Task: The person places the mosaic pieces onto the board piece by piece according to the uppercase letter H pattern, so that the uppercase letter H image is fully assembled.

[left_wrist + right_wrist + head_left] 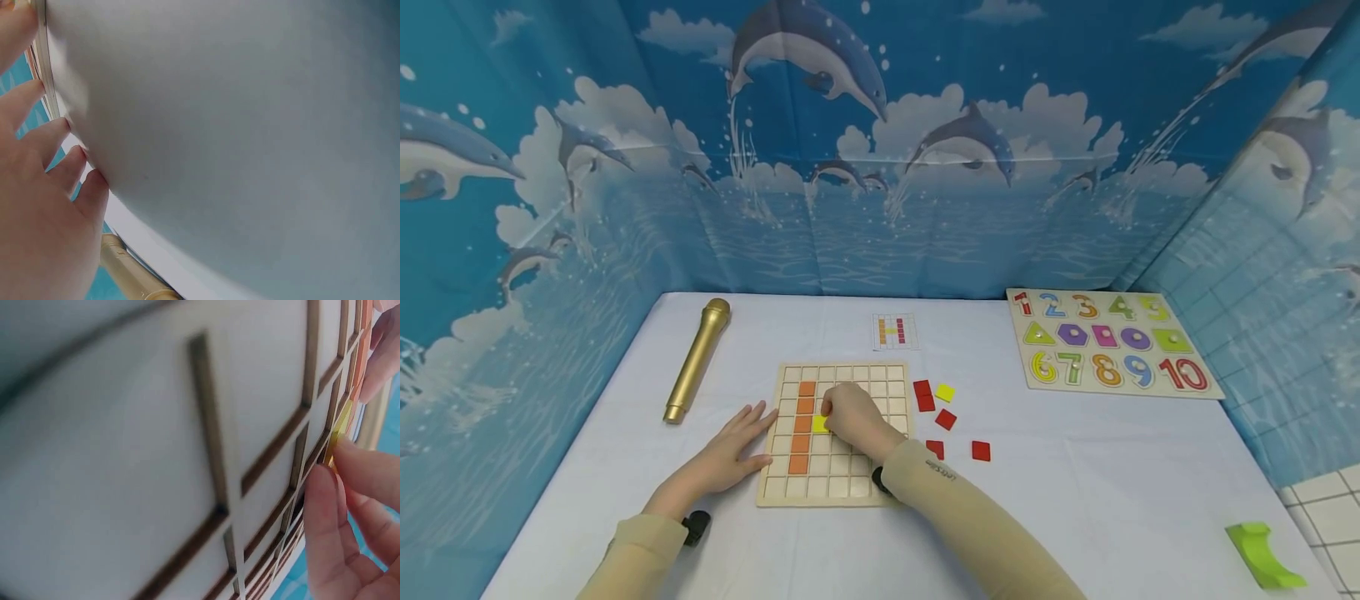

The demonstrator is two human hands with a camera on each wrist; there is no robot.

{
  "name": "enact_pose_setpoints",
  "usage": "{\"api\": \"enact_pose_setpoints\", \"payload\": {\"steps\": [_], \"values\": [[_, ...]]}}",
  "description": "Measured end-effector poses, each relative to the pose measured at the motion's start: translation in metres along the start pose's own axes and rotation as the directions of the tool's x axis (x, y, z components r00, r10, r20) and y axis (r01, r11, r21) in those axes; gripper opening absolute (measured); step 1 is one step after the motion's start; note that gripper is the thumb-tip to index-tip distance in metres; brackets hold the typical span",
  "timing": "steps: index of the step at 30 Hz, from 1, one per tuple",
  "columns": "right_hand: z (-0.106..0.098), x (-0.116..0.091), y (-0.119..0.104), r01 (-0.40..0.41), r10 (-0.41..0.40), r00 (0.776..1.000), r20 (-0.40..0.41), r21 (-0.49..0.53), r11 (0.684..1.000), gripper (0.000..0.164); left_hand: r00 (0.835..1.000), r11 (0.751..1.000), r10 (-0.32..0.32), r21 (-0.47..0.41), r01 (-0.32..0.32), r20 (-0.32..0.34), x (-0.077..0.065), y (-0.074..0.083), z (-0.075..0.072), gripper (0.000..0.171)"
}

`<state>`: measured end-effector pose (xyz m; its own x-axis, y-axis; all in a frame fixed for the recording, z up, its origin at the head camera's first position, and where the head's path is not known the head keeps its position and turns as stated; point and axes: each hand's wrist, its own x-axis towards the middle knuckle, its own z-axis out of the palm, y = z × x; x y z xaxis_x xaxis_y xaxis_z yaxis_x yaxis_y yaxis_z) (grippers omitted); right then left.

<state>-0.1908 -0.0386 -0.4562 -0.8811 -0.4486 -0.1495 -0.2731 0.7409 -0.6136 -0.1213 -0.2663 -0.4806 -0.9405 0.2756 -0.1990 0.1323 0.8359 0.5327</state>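
A wooden grid board (850,485) lies on the white table, with a column of orange tiles (803,425) set in its second column. My right hand (853,417) rests over the board and pinches a yellow tile (819,424) in the cell just right of the orange column; the right wrist view shows the fingertips (325,500) on the yellow tile (340,428). My left hand (737,446) lies flat on the table, fingers straight, touching the board's left edge (44,69). Loose red tiles (925,395) and one yellow tile (945,392) lie to the right of the board.
A gold microphone (697,358) lies left of the board. A small pattern card (895,331) sits behind it. A number and shape puzzle board (1108,342) is at the back right, a green object (1264,557) at the front right corner. Dolphin-print walls surround the table.
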Motion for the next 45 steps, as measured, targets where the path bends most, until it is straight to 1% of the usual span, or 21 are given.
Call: {"api": "enact_pose_setpoints", "payload": {"steps": [3,7,12,17,21,25,28,31,34,37,41,45], "values": [[-0.003,0.000,0.000,0.007,-0.007,1.000,-0.013,-0.003,1.000,0.007,1.000,1.000,0.001,0.003,-0.001,-0.002,0.002,0.002,-0.002,0.072],[-0.008,-0.002,0.003,0.011,-0.011,1.000,0.001,0.049,0.999,0.006,1.000,1.000,0.003,0.000,-0.003,-0.003,0.003,0.002,-0.002,0.072],[-0.015,-0.010,0.016,-0.009,0.007,1.000,0.010,0.123,0.992,0.008,1.000,1.000,0.006,-0.014,-0.006,-0.003,0.001,0.001,0.001,0.071],[-0.035,-0.022,0.039,-0.061,0.063,0.998,-0.002,0.210,0.976,0.013,1.000,1.000,0.001,-0.011,-0.001,0.000,-0.001,0.000,0.005,0.072],[-0.054,-0.030,0.064,-0.125,0.143,0.988,-0.057,0.244,0.962,0.017,1.000,1.000,-0.009,-0.003,0.009,0.002,-0.002,0.000,0.006,0.072],[-0.071,-0.037,0.091,-0.192,0.230,0.969,-0.096,0.298,0.935,0.022,1.000,1.000,-0.019,-0.002,0.019,-0.005,-0.004,0.000,0.006,0.072],[-0.081,-0.044,0.112,-0.243,0.288,0.951,-0.111,0.310,0.919,0.026,1.000,1.000,-0.024,-0.006,0.024,-0.007,-0.005,0.001,0.005,0.072],[-0.090,-0.050,0.131,-0.283,0.333,0.934,-0.127,0.301,0.910,0.029,1.000,1.000,-0.025,-0.005,0.025,-0.009,-0.005,0.001,0.005,0.072],[-0.098,-0.056,0.145,-0.298,0.350,0.926,-0.144,0.292,0.909,0.031,1.000,1.000,-0.022,-0.002,0.022,-0.014,-0.005,0.001,0.005,0.072],[-0.102,-0.060,0.156,-0.298,0.354,0.923,-0.149,0.302,0.905,0.033,1.000,1.000,-0.021,-0.003,0.021,-0.017,-0.006,0.002,0.005,0.072],[-0.105,-0.063,0.163,-0.297,0.356,0.923,-0.148,0.316,0.901,0.034,1.000,1.000,-0.023,-0.012,0.023,-0.016,-0.007,0.004,0.005,0.072],[-0.106,-0.064,0.165,-0.297,0.359,0.923,-0.141,0.332,0.895,0.034,1.000,1.000,-0.020,-0.017,0.020,-0.018,-0.008,0.005,0.006,0.072]]}}
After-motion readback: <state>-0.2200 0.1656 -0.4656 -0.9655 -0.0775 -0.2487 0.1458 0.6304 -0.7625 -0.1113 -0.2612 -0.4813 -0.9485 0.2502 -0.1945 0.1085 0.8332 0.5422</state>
